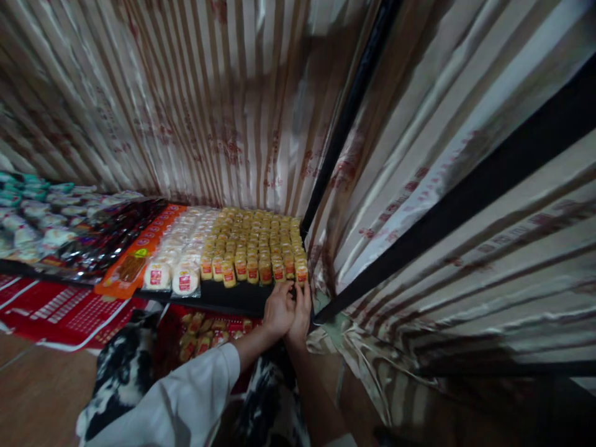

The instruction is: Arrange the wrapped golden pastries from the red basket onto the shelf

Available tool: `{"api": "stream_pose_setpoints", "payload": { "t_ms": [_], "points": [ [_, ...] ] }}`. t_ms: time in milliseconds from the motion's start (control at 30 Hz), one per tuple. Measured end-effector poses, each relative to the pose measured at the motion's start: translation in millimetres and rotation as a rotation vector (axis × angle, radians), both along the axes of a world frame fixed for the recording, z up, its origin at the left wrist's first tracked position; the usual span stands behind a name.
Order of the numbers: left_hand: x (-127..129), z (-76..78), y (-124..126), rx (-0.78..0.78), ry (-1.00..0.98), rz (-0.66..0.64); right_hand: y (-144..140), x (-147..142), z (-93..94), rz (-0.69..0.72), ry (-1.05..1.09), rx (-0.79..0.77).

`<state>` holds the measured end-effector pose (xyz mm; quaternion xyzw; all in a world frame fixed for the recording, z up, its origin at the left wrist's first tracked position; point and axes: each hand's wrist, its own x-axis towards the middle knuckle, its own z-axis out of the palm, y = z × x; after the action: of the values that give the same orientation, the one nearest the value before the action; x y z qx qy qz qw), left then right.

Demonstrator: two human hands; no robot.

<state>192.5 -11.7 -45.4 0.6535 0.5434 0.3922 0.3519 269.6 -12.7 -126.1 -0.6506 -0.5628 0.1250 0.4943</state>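
Observation:
Small yellow wrapped cakes (251, 248) with red labels stand in tight rows at the right end of a low black shelf (233, 297). Both my hands meet at the front of the rightmost rows, wrists close together. My left hand (279, 310) has its fingers bent inward by the front cakes; whatever they grip is hidden. Beside it, my right hand (298, 316) stretches its fingers up against the lower edge of the last front cake (301, 273). White round packaged cakes (186, 281) are lined up left of the yellow ones.
An orange snack package (123, 273), dark shiny packets (109, 242) and white-and-green packets (28, 214) lie farther left. Below the shelf, a red crate (174, 332) holds more yellow cakes. Black frame bars (339, 124) and a striped plastic curtain (223, 112) close off the back and right.

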Motion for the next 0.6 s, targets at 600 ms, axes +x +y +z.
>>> {"api": "stream_pose_setpoints", "payload": {
  "t_ms": [600],
  "points": [
    [-170,-97.9,-80,-0.436,0.073,0.447,-75,-164,-54.5,0.531,0.079,-0.274]
  ]
}}
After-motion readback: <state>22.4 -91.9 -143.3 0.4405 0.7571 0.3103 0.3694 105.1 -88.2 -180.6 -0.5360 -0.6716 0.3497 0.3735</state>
